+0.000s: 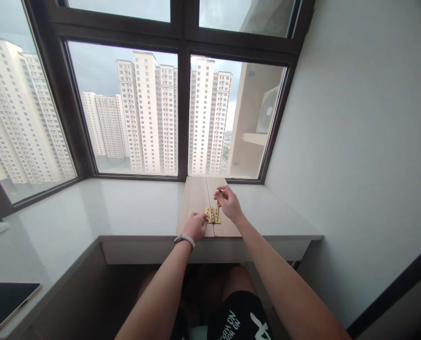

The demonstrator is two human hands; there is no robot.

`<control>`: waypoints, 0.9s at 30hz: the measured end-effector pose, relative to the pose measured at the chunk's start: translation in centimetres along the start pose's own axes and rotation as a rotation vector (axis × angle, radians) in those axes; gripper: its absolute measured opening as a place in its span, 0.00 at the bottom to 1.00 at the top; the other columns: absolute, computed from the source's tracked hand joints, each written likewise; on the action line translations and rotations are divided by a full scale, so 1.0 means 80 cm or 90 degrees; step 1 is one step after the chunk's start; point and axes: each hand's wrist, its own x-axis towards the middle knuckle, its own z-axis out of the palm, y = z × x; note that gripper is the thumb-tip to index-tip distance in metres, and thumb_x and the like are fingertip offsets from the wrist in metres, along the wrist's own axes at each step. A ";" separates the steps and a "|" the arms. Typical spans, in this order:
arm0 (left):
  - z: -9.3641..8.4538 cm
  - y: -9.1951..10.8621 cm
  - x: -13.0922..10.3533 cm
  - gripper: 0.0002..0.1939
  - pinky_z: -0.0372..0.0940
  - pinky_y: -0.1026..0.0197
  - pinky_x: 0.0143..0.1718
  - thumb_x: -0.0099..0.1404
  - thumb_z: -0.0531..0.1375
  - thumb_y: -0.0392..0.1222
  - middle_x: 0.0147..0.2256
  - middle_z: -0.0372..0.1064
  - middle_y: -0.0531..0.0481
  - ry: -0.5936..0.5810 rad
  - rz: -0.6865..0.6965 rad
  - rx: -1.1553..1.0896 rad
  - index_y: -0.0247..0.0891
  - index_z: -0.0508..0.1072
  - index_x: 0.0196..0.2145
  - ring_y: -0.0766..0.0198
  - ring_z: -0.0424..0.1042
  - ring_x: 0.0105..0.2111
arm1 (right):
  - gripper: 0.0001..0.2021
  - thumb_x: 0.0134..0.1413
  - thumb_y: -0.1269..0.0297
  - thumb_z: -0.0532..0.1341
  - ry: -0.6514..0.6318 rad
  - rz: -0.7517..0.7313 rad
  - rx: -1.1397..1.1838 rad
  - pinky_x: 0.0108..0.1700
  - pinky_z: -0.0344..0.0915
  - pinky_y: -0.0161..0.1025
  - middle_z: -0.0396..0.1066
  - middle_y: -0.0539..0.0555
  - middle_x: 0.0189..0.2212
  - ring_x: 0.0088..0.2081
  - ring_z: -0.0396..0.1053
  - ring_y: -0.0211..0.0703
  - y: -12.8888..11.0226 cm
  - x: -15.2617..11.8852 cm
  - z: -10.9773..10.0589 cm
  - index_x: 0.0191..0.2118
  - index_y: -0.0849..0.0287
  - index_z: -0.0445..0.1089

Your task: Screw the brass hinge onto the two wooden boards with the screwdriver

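Observation:
A brass-coloured hinge (213, 216) lies flat across the seam between two pale wooden boards (193, 193). My left hand (196, 225), wearing a light wristband, rests on the left board. Its fingers are closed, with the tips pressed at the hinge's left edge. Above the hinge's right leaf, my right hand (229, 204) grips a small screwdriver (219, 197) with a black and yellow handle. The screwdriver is roughly upright and its thin shaft points down at the right leaf. Whether its tip sits in a screw is too small to tell.
The boards lie on a white windowsill counter (139, 208), reaching from its front edge (135, 236) back to the dark window frame (184, 113). A white wall (355, 118) rises at the right. A dark-screened tablet (8, 304) lies at the lower left. My legs are under the counter.

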 end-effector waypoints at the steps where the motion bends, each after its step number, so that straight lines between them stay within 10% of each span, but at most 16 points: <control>1: 0.000 0.000 0.000 0.16 0.64 0.54 0.59 0.71 0.58 0.38 0.48 0.79 0.42 0.001 0.002 0.000 0.39 0.78 0.53 0.52 0.68 0.57 | 0.24 0.62 0.37 0.61 -0.005 0.002 0.003 0.29 0.77 0.37 0.76 0.53 0.36 0.41 0.78 0.48 0.001 0.000 0.000 0.48 0.53 0.71; 13: -0.004 0.003 -0.001 0.16 0.64 0.54 0.59 0.71 0.58 0.38 0.47 0.79 0.41 -0.008 -0.004 0.003 0.39 0.77 0.54 0.52 0.68 0.58 | 0.24 0.53 0.40 0.71 0.034 0.033 0.056 0.29 0.79 0.40 0.78 0.56 0.37 0.39 0.79 0.50 -0.005 -0.004 -0.002 0.37 0.54 0.65; 22: -0.002 0.002 -0.001 0.16 0.64 0.55 0.59 0.72 0.58 0.38 0.49 0.79 0.41 -0.006 -0.002 -0.001 0.39 0.77 0.54 0.53 0.67 0.58 | 0.25 0.66 0.35 0.54 0.001 0.015 0.011 0.33 0.79 0.39 0.77 0.56 0.38 0.42 0.77 0.48 -0.007 -0.011 -0.003 0.46 0.53 0.73; 27: -0.001 0.001 -0.001 0.16 0.64 0.54 0.59 0.72 0.58 0.38 0.48 0.79 0.42 -0.006 -0.006 0.002 0.40 0.77 0.54 0.53 0.68 0.58 | 0.24 0.56 0.36 0.67 0.063 0.012 0.023 0.28 0.80 0.41 0.77 0.57 0.37 0.41 0.78 0.52 -0.008 -0.009 -0.001 0.37 0.54 0.68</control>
